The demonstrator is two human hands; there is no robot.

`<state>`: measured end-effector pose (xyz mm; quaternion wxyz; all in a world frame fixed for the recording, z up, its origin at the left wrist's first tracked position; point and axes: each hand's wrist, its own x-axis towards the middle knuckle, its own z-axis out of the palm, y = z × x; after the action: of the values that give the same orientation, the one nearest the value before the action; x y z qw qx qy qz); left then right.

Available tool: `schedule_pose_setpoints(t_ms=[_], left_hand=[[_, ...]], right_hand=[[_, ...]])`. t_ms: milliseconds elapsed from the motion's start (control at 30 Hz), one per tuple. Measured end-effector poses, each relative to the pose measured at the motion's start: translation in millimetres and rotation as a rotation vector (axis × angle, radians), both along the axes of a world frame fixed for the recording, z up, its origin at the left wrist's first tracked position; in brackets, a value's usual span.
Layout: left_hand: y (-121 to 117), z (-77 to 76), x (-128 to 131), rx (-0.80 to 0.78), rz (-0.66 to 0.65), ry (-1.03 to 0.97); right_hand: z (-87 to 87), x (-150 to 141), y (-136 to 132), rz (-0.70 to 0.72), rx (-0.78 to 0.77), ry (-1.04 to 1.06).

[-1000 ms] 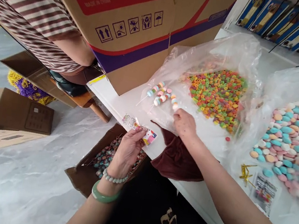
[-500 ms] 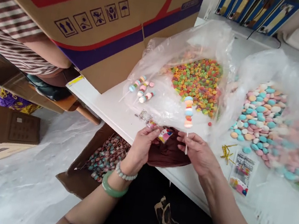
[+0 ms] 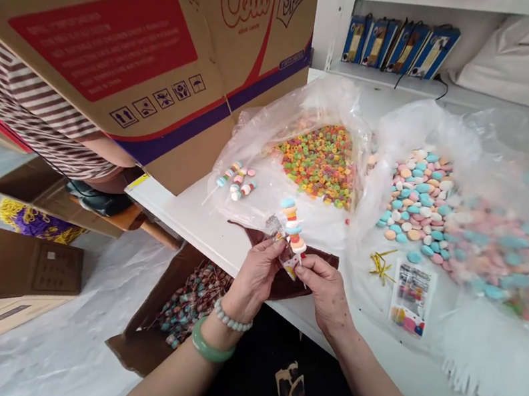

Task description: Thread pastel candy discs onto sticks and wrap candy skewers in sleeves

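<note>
My left hand (image 3: 257, 268) pinches a small printed plastic wrapper (image 3: 274, 225), partly hidden behind the fingers. Close against it stands a candy skewer (image 3: 293, 226) of pastel discs and rings, tilted with its candies uppermost. My right hand (image 3: 323, 289) is closed on the skewer's white stick, just below the candies. Whether the candies are inside the wrapper or in front of it I cannot tell. Beneath both hands lies a dark red cloth (image 3: 329, 263) at the table edge. More candy skewers (image 3: 238, 182) rest on clear plastic at the left.
A bag of ring candies (image 3: 318, 166) and a bag of pastel candies (image 3: 421, 197) lie spread open. Gold twist ties (image 3: 382, 265), a stack of wrappers (image 3: 411, 297) and white sticks (image 3: 494, 371) are at right. A large carton (image 3: 168, 47) stands left; below, a box (image 3: 186, 300) holds many wrapped skewers.
My right hand has brought the candy skewer leftward to the wrapper in my left hand. The two hands are now nearly together. The camera view has shifted, showing more shelf.
</note>
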<state>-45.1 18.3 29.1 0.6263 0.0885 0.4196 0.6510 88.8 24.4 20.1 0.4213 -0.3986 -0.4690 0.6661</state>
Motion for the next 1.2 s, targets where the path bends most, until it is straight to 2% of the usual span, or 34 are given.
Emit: schedule_pose_setpoints(t_ms=[167, 300, 400, 467, 533, 633, 800, 867, 1033, 1200], left_hand=[[-4, 3.2, 6, 0.033, -0.004, 0.018], [-10, 3.1, 1, -0.092, -0.16, 0.103], [-11, 0.2, -1, -0.107, -0.25, 0.217], [-11, -1.9, 0, -0.103, -0.197, 0.262], [-9, -3.3, 4, -0.092, -0.091, 0.276], [-8, -4.0, 11, -0.06, -0.033, 0.25], [-9, -3.9, 15, -0.036, -0.116, 0.202], [-8, -4.4, 12, -0.039, -0.133, 0.166], [-2, -7.4, 0, -0.104, -0.276, 0.04], [5, -7.1, -12, -0.247, -0.119, -0.137]], right_hand=[[3.7, -3, -3, -0.024, -0.023, 0.045], [6.3, -2, -2, -0.109, -0.037, 0.055], [8.2, -1, -2, -0.11, -0.034, 0.041], [10.4, -2, -3, -0.093, -0.028, 0.024], [12.9, -3, -3, -0.051, -0.032, 0.012], [15.3, -5, -2, -0.033, -0.06, 0.016], [15.1, -7, 0, -0.092, -0.079, 0.013], [14.7, -7, 1, -0.082, -0.078, 0.007], [11.9, -2, 6, -0.124, -0.05, -0.031], [9.3, 22, 7, -0.134, 0.061, -0.096]])
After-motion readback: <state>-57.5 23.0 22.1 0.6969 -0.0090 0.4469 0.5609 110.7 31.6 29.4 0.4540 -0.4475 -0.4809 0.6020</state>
